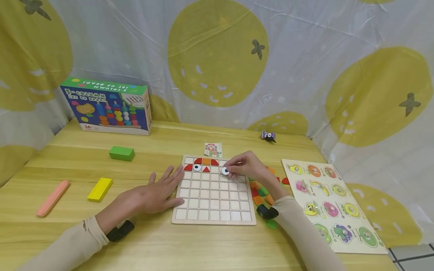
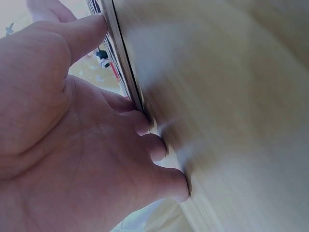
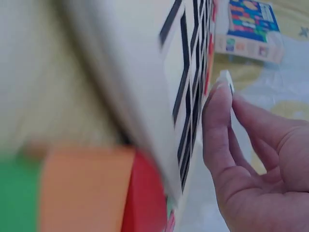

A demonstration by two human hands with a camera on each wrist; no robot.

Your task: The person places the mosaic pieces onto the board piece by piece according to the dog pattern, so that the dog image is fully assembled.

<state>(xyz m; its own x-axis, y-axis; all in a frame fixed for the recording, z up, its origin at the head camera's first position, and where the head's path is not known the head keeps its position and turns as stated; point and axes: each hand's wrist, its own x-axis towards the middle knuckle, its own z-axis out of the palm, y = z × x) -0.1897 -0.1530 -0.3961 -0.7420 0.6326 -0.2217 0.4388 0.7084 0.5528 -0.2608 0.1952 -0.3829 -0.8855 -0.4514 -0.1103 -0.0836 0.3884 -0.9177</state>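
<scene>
A wooden grid board [image 1: 210,205] lies mid-table. My left hand [image 1: 159,194] rests along its left edge, fingers spread; in the left wrist view, the fingertips of the left hand [image 2: 87,130] meet the tabletop beside the board's side. Between thumb and fingers, my right hand [image 1: 249,165] pinches a round white eye piece [image 1: 225,171] with a black dot, over the board's upper right; the right wrist view shows this eye piece [image 3: 227,79] edge-on. Toward the upper left cells sit red curved pieces [image 1: 198,161], an orange square [image 1: 206,161], another eye piece [image 1: 197,168] and a red triangle [image 1: 206,169].
Loose coloured pieces [image 1: 259,190] lie right of the board, partly under my right forearm. Farther right is a fruit puzzle board [image 1: 306,180]. A pattern card [image 1: 213,149] lies behind the grid. Green [image 1: 121,153], yellow [image 1: 100,189] and pink [image 1: 53,198] blocks and a box [image 1: 108,109] stand left.
</scene>
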